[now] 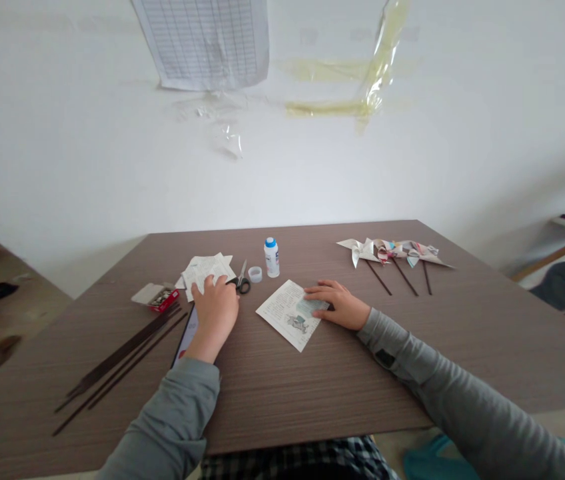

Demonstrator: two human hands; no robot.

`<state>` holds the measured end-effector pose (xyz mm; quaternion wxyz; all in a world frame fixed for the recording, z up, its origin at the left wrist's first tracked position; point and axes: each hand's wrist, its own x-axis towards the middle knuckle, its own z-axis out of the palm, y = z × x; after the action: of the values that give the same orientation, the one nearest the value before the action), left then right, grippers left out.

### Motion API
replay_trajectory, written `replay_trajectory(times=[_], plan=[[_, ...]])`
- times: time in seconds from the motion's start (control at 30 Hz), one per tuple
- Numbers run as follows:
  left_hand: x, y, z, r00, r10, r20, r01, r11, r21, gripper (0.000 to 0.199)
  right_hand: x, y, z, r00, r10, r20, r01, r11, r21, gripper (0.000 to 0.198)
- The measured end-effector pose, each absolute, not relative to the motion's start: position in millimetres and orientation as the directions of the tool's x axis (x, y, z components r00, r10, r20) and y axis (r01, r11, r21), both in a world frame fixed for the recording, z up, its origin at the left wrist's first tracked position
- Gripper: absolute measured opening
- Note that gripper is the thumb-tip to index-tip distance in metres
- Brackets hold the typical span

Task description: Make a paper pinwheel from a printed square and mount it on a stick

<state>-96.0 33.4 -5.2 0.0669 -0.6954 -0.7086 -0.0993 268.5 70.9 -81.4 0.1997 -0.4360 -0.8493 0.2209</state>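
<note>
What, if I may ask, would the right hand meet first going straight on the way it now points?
Beyond the printed sheet under it, the right hand would probably meet the small round white object, though depth is unclear.

A brown wood-grain table (282, 400) stands by a white wall (87, 153).
</note>
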Motion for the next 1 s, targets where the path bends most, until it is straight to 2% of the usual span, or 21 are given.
replay_trajectory(times=[0.5,0.73,1.0], plan=[[-92.0,37.3,-4.9,0.000,0.976,0.219,0.997,-0.017,0.076,0.044,267.6,68.8,-79.1,-0.550,0.826,0.127,0.668,0.526,-0.527,0.052],[-88.0,35.0,0.0,-0.020,0.952,0.305,0.993,-0.016,0.116,0.038,267.1,68.4,-79.4,-0.549,0.825,0.135,0.664,0.529,-0.529,0.052],[-88.3,35.0,-12.0,-0.013,0.859,0.513,0.989,-0.065,0.135,0.031,268.4,69.0,-78.3,-0.563,0.821,0.095,0.670,0.521,-0.529,0.057]])
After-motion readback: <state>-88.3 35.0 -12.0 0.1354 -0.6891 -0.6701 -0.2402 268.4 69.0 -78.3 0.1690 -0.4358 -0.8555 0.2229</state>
